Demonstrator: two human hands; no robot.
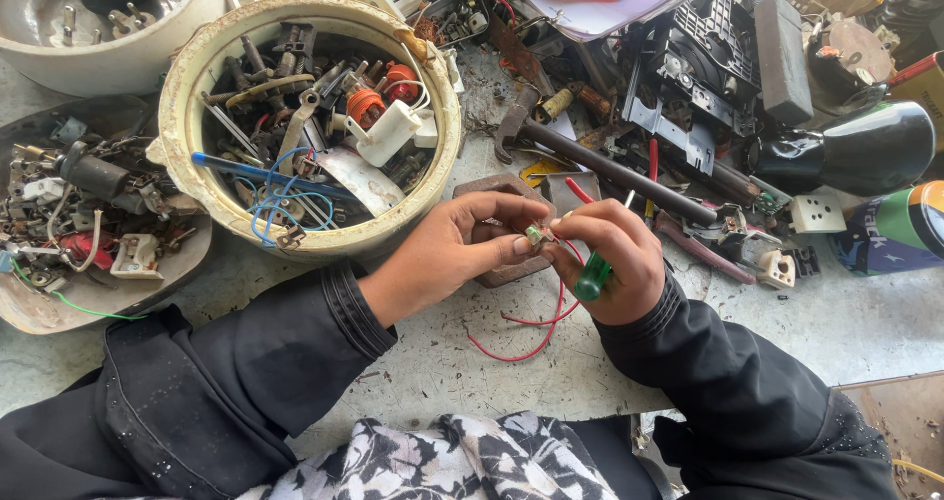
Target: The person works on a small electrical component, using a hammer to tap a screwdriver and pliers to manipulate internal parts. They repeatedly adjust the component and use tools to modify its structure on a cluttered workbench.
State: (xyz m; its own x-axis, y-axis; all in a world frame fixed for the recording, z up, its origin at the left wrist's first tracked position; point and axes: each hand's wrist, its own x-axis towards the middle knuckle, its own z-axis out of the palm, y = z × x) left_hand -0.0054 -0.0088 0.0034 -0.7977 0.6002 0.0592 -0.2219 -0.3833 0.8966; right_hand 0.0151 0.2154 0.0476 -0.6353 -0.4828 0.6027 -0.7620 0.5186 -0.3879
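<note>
Hands meet above the grey worktop (pixel 442 362). Your left hand (pixel 452 249) pinches a small metal component (pixel 537 235) between thumb and fingertips. Your right hand (pixel 615 259) is closed around a green-handled screwdriver (pixel 593 276), its tip at the component. A red wire (pixel 536 328) trails from it across the worktop. A cream bowl (pixel 197 87) of parts stands near the left hand.

Worn grey worktop (pixel 846 323), scratched, stained; even daylight, soft shadows.

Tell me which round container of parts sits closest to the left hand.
The cream bowl with the blue wire and orange parts, just above the left hand; the flat dish and white tub lie farther left.
</note>
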